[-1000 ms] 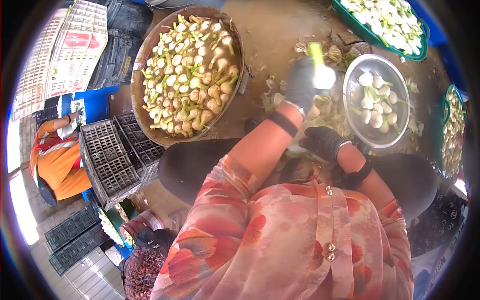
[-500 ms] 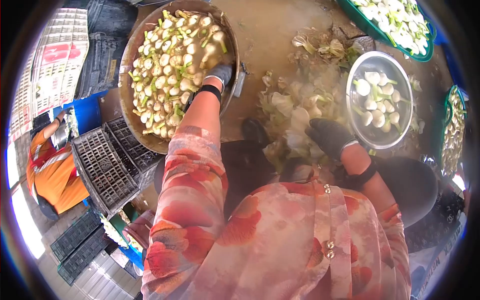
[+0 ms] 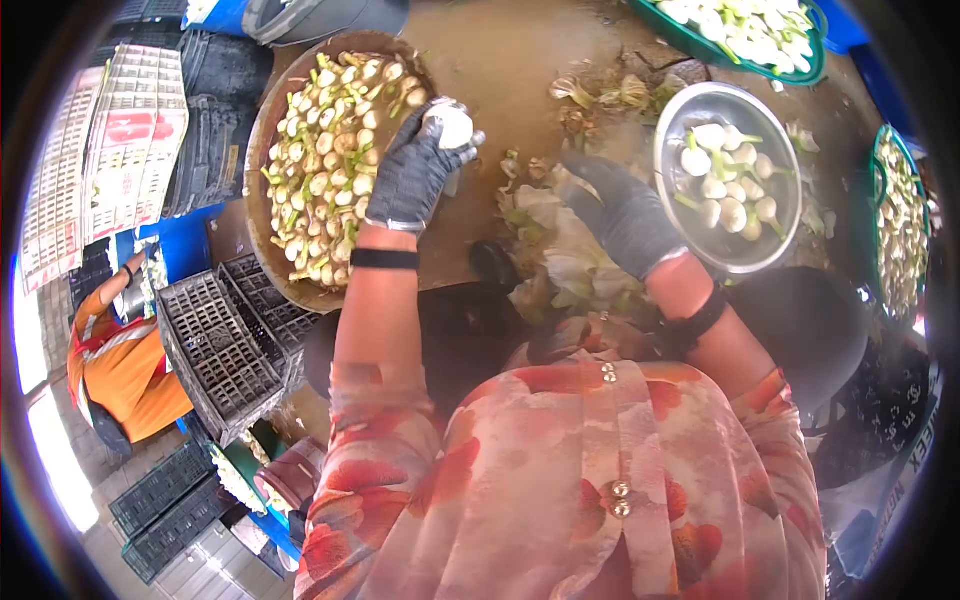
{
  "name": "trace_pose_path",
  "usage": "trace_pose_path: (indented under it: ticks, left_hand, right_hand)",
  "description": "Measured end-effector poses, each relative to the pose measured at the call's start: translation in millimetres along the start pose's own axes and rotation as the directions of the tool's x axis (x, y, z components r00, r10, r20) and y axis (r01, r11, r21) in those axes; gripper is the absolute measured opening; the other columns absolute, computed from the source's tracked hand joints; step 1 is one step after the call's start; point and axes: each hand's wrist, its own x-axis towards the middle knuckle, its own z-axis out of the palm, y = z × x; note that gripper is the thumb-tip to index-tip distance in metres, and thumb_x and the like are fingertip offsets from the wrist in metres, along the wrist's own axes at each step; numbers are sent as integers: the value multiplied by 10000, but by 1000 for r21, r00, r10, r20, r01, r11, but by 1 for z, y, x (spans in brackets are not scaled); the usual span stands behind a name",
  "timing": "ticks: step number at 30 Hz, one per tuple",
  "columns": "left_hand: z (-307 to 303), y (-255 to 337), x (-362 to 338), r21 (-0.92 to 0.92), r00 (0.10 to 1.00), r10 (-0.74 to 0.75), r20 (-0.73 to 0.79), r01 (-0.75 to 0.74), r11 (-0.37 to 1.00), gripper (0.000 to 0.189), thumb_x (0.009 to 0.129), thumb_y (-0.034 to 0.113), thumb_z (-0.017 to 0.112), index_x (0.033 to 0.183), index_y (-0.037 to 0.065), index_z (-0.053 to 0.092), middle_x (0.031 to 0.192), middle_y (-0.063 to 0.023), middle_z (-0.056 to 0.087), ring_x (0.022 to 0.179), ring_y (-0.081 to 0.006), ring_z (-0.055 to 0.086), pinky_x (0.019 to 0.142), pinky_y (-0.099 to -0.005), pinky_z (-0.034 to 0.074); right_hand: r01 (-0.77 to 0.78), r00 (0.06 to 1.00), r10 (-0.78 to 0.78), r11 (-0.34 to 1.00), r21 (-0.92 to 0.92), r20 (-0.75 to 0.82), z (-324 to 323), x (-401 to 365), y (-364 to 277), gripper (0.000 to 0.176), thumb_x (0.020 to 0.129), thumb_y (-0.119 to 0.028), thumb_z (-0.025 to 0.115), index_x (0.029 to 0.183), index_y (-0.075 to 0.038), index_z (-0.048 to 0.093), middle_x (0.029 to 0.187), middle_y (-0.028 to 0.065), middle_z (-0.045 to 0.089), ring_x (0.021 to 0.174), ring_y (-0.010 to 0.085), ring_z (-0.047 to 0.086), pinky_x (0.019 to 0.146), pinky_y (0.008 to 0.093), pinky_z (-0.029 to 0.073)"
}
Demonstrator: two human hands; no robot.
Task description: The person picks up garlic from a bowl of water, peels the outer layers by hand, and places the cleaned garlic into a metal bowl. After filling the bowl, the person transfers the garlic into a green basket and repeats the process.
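Note:
My left hand [image 3: 415,170], in a dark grey glove, is closed around a white garlic bulb [image 3: 450,124]. It is raised over the right rim of a wide round tub [image 3: 262,235] full of bulbs with short green stems [image 3: 325,150]. My right hand [image 3: 625,215], also gloved and a little blurred, has its fingers stretched out and apart with nothing seen between them. It is above a heap of peeled skins [image 3: 570,260], just left of a metal bowl [image 3: 662,190] that holds several white bulbs [image 3: 733,215].
Green baskets of bulbs stand at the upper right [image 3: 690,40] and right edge [image 3: 885,215]. Black crates [image 3: 220,345] sit left of the tub, beside stacked pale crates [image 3: 140,140]. A person in orange [image 3: 130,380] works at the far left. Wet brown floor [image 3: 490,60] lies between.
My left hand has come up out of the tub, now holding a garlic bulb. My right hand has moved left and up, its fingers spreading. The view has shifted slightly.

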Motion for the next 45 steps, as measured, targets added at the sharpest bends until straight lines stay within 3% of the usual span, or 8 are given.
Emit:
trace_pose_path:
  ticks: [5,16,21,24,28,31,36,45]
  left_hand:
    - [75,-11,-45,-15,986,96,134,-95,995,390,1010,198,498,1338,-12,472,1295,-164,542,1204,-251,528,1000,-413,502]
    - [146,1,-79,633,938,204,280,-340,696,368,980,152,554,1321,13,539,1235,-111,603,1128,-178,569,981,-298,469]
    - [143,-23,-74,137,973,84,215,-116,984,411,984,194,536,1370,65,484,1260,-162,568,1084,-288,602,905,-410,532]
    - [132,-27,-72,-280,959,21,283,62,958,424,983,199,524,1378,58,462,1260,-161,560,1114,-296,584,911,-436,538]
    - [123,-19,-72,-503,942,-44,332,216,837,420,961,204,551,1344,43,484,1186,-133,575,981,-273,596,802,-424,542]
    - [121,-17,-72,-582,939,-105,329,289,760,424,939,203,585,1325,51,499,1117,-115,585,897,-248,589,731,-398,526]
    - [123,-23,-76,-426,954,-148,261,251,869,430,885,175,659,1280,78,520,1012,-109,601,771,-235,590,679,-400,525]
    - [114,-36,-74,-306,905,-148,398,284,909,518,878,240,650,1337,77,472,1009,-96,569,740,-181,540,667,-382,506]
  right_hand:
    - [47,980,-28,995,88,-198,-17,-4,-13,241,884,-254,666,1016,-55,695,934,157,680,868,319,655,784,377,523]
    - [-65,957,68,998,20,-283,-41,-29,-10,155,828,-222,671,874,-75,683,830,160,676,784,330,655,727,398,527]
    - [-216,946,292,893,396,-141,-50,-33,-9,239,859,-258,632,919,-30,672,731,120,668,679,251,648,685,339,525]
    - [-359,872,482,498,790,92,-48,-30,3,310,898,-273,589,983,16,658,682,53,626,633,131,580,660,281,509]
    - [-604,790,566,657,450,235,-58,-18,24,315,946,-226,585,1156,6,617,937,132,684,798,215,650,762,309,511]
    - [-224,917,299,934,278,-266,-43,-23,30,304,930,-248,603,1050,27,655,848,150,692,801,235,676,766,318,529]
    - [128,972,-103,986,105,-212,-51,-34,-15,252,894,-277,654,1004,-55,698,938,162,687,882,314,666,820,409,525]
    - [-50,987,52,999,18,-152,-34,-31,-19,212,858,-261,650,888,-55,691,823,168,681,784,342,658,741,418,524]
